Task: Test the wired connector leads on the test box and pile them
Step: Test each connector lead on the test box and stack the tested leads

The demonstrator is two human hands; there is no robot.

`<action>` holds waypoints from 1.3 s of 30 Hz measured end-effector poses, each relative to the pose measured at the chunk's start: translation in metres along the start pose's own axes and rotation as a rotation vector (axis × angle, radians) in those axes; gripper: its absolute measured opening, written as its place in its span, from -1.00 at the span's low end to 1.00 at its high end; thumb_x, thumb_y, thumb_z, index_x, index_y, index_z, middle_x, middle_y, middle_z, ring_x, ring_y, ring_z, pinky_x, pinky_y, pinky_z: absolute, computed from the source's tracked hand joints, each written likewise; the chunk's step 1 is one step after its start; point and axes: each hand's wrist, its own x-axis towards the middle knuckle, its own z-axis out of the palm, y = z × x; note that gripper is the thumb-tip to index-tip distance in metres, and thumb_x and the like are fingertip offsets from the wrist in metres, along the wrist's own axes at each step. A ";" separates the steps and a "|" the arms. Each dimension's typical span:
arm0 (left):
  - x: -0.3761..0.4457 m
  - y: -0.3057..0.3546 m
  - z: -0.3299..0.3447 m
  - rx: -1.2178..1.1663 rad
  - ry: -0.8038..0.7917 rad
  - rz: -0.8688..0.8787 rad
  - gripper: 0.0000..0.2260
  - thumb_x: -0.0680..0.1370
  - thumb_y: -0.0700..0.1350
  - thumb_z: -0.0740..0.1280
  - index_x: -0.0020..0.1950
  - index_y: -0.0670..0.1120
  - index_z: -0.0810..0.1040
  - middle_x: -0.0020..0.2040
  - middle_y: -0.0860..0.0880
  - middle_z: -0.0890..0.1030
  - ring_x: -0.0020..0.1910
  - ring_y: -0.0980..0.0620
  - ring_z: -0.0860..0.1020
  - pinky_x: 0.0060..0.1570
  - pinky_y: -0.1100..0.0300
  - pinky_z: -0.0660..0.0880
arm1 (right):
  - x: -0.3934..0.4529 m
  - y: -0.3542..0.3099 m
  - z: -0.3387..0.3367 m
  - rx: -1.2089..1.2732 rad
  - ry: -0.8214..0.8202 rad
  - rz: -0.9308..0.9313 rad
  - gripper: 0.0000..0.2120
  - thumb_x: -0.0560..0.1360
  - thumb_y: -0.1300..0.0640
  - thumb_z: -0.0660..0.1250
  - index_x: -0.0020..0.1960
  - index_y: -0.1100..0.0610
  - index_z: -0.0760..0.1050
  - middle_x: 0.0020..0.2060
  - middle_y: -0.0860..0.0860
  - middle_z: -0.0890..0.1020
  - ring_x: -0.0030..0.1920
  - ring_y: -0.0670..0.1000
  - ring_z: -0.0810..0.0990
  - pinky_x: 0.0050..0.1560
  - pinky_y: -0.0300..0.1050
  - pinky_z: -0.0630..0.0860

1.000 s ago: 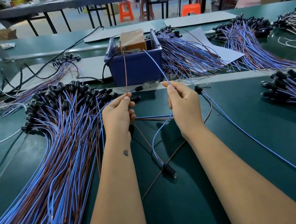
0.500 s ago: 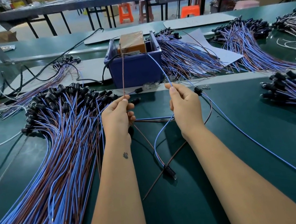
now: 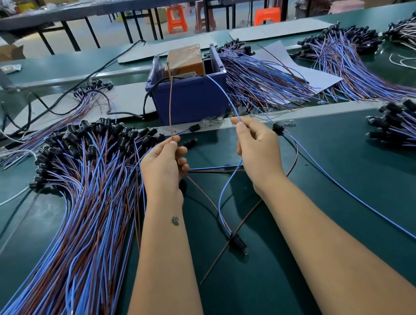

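Green tabletop (image 3: pixel 340 259) carried everything. Big fanned pile of blue and brown leads (image 3: pixel 60 248) with black connectors lay at the left, reaching the near-left edge; more lead bundles (image 3: pixel 271 84) lay right of the blue bin (image 3: pixel 192 100), and another bundle (image 3: pixel 415 130) at far right. Blue bin sat centre-back with the orange-brown test box (image 3: pixel 185 61) inside it. Both forearms reached in from the bottom. Left hand (image 3: pixel 163 164) was curled, thumb and forefinger pinching the brown wire (image 3: pixel 169 103), which ran up to the test box. Right hand (image 3: pixel 258 146) was curled too, thumb and forefinger pinching the blue wire (image 3: pixel 220 87), which also rose to the box. Both wires dropped below the hands and met at a black connector (image 3: pixel 238 242) lying on the tabletop between the forearms. A second loose lead crossed the tabletop just beside it, its black connector (image 3: pixel 277 128) near the right hand.
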 end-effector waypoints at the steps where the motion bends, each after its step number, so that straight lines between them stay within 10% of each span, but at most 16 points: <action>1: 0.000 0.000 0.000 0.001 0.001 0.002 -0.81 0.62 -0.27 0.22 -0.09 -0.11 0.60 -0.49 0.07 0.55 -0.57 0.19 0.40 -0.55 0.35 0.38 | 0.000 0.000 0.000 -0.007 -0.001 -0.001 -0.77 0.65 0.14 0.14 0.14 0.00 0.56 -0.44 -0.06 0.38 -0.48 -0.16 0.29 -0.41 -0.31 0.31; 29: -0.004 0.005 -0.001 -0.035 0.060 -0.044 -0.85 0.60 -0.25 0.23 -0.07 -0.14 0.59 -0.48 0.05 0.56 -0.56 0.18 0.42 -0.54 0.34 0.41 | -0.001 0.001 -0.001 -0.083 -0.014 -0.003 -0.76 0.65 0.10 0.13 0.18 -0.02 0.55 -0.42 -0.10 0.43 -0.44 -0.14 0.34 -0.35 -0.28 0.36; 39: -0.015 -0.005 0.015 0.208 -0.219 0.196 -0.79 0.59 -0.23 0.30 -0.10 0.02 0.67 -0.29 0.17 0.64 -0.33 0.26 0.53 -0.27 0.39 0.47 | -0.020 -0.015 0.016 -0.042 -0.198 -0.159 -0.72 0.64 0.23 0.17 0.28 0.16 0.55 -0.17 -0.24 0.57 -0.15 -0.26 0.50 -0.03 -0.34 0.42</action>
